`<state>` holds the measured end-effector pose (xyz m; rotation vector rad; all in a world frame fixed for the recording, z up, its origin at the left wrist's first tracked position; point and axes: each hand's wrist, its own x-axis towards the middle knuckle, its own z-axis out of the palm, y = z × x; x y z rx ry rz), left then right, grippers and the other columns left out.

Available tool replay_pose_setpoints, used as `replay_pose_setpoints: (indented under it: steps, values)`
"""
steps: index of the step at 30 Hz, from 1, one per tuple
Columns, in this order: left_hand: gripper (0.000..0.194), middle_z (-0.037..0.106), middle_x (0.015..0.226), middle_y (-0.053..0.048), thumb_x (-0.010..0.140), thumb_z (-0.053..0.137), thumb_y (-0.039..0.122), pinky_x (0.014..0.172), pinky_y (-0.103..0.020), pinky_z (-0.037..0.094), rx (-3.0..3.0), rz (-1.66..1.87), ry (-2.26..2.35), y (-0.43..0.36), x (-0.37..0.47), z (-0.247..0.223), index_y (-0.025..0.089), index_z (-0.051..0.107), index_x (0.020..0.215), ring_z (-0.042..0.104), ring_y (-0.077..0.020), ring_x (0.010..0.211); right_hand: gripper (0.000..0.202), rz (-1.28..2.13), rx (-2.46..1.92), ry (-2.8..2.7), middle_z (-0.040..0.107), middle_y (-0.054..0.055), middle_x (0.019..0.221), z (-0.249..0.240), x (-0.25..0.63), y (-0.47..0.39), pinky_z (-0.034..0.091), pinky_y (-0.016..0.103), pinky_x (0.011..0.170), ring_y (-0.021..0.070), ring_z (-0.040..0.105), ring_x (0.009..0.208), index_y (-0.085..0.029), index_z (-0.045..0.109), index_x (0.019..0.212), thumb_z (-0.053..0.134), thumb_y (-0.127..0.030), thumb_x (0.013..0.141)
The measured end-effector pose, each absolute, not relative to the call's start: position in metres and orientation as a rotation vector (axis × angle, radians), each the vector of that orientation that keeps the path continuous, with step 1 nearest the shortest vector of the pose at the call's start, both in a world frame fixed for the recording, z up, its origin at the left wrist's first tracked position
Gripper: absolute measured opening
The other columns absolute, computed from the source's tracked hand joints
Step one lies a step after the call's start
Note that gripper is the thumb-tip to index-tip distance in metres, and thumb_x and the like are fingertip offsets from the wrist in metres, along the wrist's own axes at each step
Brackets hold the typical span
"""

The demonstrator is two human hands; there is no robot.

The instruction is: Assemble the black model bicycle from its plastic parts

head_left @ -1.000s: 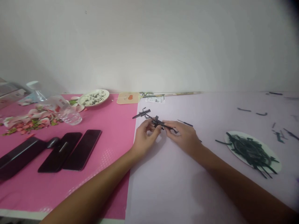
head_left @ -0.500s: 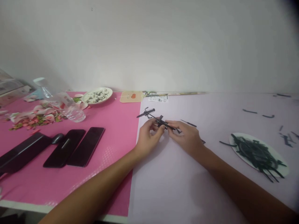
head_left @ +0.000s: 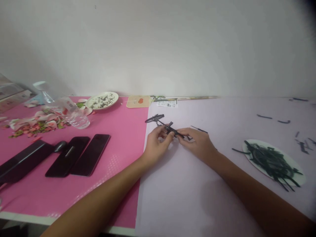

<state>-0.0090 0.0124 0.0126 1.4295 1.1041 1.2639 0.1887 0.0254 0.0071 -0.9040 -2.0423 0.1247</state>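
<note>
Between my hands, over the pale sheet, is a small black model bicycle (head_left: 171, 127), partly assembled by its look. Its thin round wheel (head_left: 154, 118) points up and to the left, clear of my fingers. My left hand (head_left: 155, 144) is closed, thumb and fingers pinching the middle of the frame. My right hand (head_left: 198, 142) grips the frame's right end between thumb and fingertips, hiding part of it. Just behind the right hand a thin dark rod (head_left: 199, 129) lies on the sheet.
At right, a white plate (head_left: 247, 154) holds a heap of dark parts, with several loose pieces (head_left: 283, 122) around it. On the pink surface at left are two phones (head_left: 91, 154), a black case (head_left: 24, 161), a leaning bottle (head_left: 71, 110), petals (head_left: 46, 123) and a dish (head_left: 116, 102).
The bicycle has turned slightly in my hands, so the wheel shows more of its round face. My right fingers have shifted a little; my left hand stays in place.
</note>
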Motion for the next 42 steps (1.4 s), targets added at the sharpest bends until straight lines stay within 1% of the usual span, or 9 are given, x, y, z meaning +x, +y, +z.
replay_pose_setpoints:
  steps: [5, 10, 16, 21, 24, 27, 32, 37, 42]
  values:
    - [0.036, 0.070, 0.083, -0.004, 0.093, 0.072, 0.040, 0.077, -0.029, 0.051, 1.404, 1.246, 1.065, 0.014, -0.010, 0.010, 0.015, 0.070, 0.118, 0.069, -0.0177, 0.079, 0.013, 0.298, -1.014, -1.978, 0.081, 0.001, 0.095, 0.009, 0.185, 0.021, 0.061, 0.031, 0.076, 0.0179, 0.074, 0.080, -0.024, 0.076, 0.100, 0.067, -0.019, 0.093]
    - [0.032, 0.073, 0.094, -0.007, 0.096, 0.068, 0.043, 0.078, -0.029, 0.053, 1.419, 1.219, 0.985, 0.016, -0.012, 0.015, 0.016, 0.073, 0.114, 0.069, -0.0187, 0.083, 0.002, 0.532, -1.058, -1.775, 0.079, 0.001, 0.086, 0.004, 0.181, 0.019, 0.062, 0.030, 0.075, 0.0179, 0.074, 0.076, -0.023, 0.072, 0.089, 0.073, -0.025, 0.090]
    - [0.035, 0.073, 0.100, -0.008, 0.098, 0.064, 0.043, 0.071, -0.028, 0.051, 1.495, 1.252, 1.099, 0.014, -0.017, 0.024, 0.020, 0.071, 0.124, 0.070, -0.0182, 0.084, 0.020, 0.869, -1.054, -1.498, 0.076, 0.003, 0.082, -0.001, 0.181, 0.023, 0.061, 0.031, 0.071, 0.0187, 0.073, 0.075, -0.022, 0.066, 0.083, 0.079, -0.036, 0.087]
    - [0.024, 0.057, 0.079, 0.002, 0.096, 0.069, 0.042, 0.064, -0.024, 0.044, 1.487, 1.457, 1.203, 0.013, -0.015, 0.017, 0.022, 0.063, 0.108, 0.053, -0.0105, 0.066, 0.028, 0.968, -1.049, -1.302, 0.078, 0.005, 0.086, 0.007, 0.181, 0.027, 0.062, 0.032, 0.076, 0.0188, 0.075, 0.079, -0.021, 0.067, 0.082, 0.086, -0.042, 0.080]
    - [0.038, 0.053, 0.080, 0.005, 0.089, 0.077, 0.043, 0.063, -0.022, 0.042, 1.301, 1.430, 1.166, 0.014, -0.010, 0.009, 0.023, 0.053, 0.111, 0.050, -0.0089, 0.065, 0.032, 1.051, -1.038, -1.187, 0.078, 0.003, 0.084, 0.011, 0.182, 0.030, 0.064, 0.034, 0.079, 0.0186, 0.076, 0.078, -0.022, 0.066, 0.082, 0.089, -0.043, 0.076]
    - [0.049, 0.062, 0.090, 0.000, 0.086, 0.080, 0.047, 0.073, -0.026, 0.048, 1.209, 1.290, 1.062, 0.014, -0.006, 0.007, 0.021, 0.056, 0.120, 0.061, -0.0122, 0.077, 0.035, 1.165, -1.000, -1.100, 0.078, 0.002, 0.086, 0.011, 0.181, 0.030, 0.065, 0.036, 0.081, 0.0192, 0.076, 0.082, -0.022, 0.064, 0.083, 0.090, -0.045, 0.075]
    - [0.040, 0.075, 0.116, -0.012, 0.092, 0.072, 0.051, 0.097, -0.036, 0.052, 1.171, 1.160, 0.857, 0.013, -0.004, 0.012, 0.016, 0.073, 0.109, 0.069, -0.0226, 0.108, 0.036, 1.297, -0.939, -1.114, 0.079, 0.003, 0.094, 0.009, 0.174, 0.025, 0.065, 0.042, 0.087, 0.0213, 0.077, 0.089, -0.023, 0.060, 0.086, 0.087, -0.047, 0.078]
    - [0.042, 0.077, 0.116, -0.014, 0.088, 0.078, 0.048, 0.104, -0.043, 0.052, 0.960, 1.168, 0.772, 0.016, -0.004, 0.006, 0.013, 0.076, 0.112, 0.072, -0.0243, 0.106, 0.038, 1.362, -0.955, -1.124, 0.078, 0.001, 0.088, 0.005, 0.169, 0.021, 0.065, 0.039, 0.083, 0.0186, 0.075, 0.081, -0.022, 0.060, 0.083, 0.089, -0.045, 0.075]
    - [0.039, 0.078, 0.113, -0.015, 0.082, 0.085, 0.042, 0.100, -0.041, 0.055, 0.889, 1.187, 0.760, 0.018, -0.005, 0.002, 0.012, 0.076, 0.107, 0.073, -0.0229, 0.101, 0.035, 1.402, -1.007, -1.157, 0.077, 0.001, 0.083, 0.000, 0.170, 0.020, 0.063, 0.036, 0.081, 0.0163, 0.073, 0.077, -0.020, 0.068, 0.090, 0.089, -0.045, 0.077]
